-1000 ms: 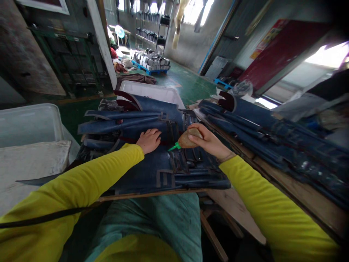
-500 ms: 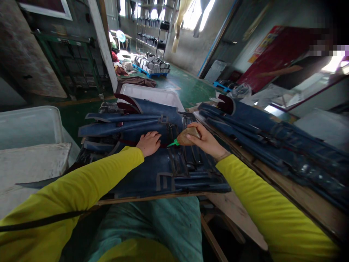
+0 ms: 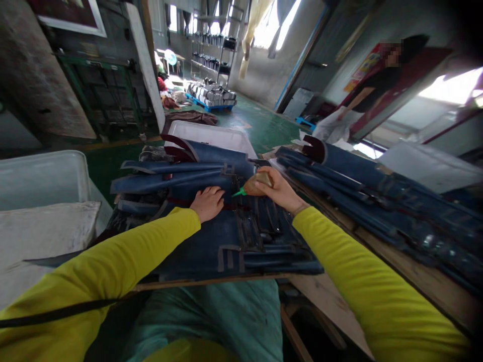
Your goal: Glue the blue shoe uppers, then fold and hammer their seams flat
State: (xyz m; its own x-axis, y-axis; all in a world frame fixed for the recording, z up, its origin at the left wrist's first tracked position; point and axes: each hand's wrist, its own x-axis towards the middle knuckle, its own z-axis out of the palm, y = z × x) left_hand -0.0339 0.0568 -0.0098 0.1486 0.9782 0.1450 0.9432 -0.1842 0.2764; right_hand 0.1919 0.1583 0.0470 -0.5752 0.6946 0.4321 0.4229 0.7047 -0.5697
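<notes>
In my right hand (image 3: 282,190) is a brownish squeeze bottle (image 3: 257,185), its green nozzle (image 3: 239,193) pointing left and slightly down over the dark blue pieces. My left hand (image 3: 207,203) lies flat on a blue piece (image 3: 181,193), fingers stretched toward the nozzle and a short gap away from it. The blue pieces have grey edging and overlap in layers on the bench in front of me. Shiny dark strips (image 3: 249,229) run across them below the bottle. I cannot tell whether the nozzle tip touches the material.
More blue pieces (image 3: 362,176) lie on a wooden-edged bench to the right. A white bin (image 3: 211,131) stands beyond my bench, a translucent bin (image 3: 41,176) to the left. A blue pallet (image 3: 211,106) holds stacked bundles further back. At the back right stands a person (image 3: 372,90).
My right hand has shifted the bottle slightly up and left over the blue pieces. My left hand stays flat. The person at the right shows further left, and the view has tilted slightly.
</notes>
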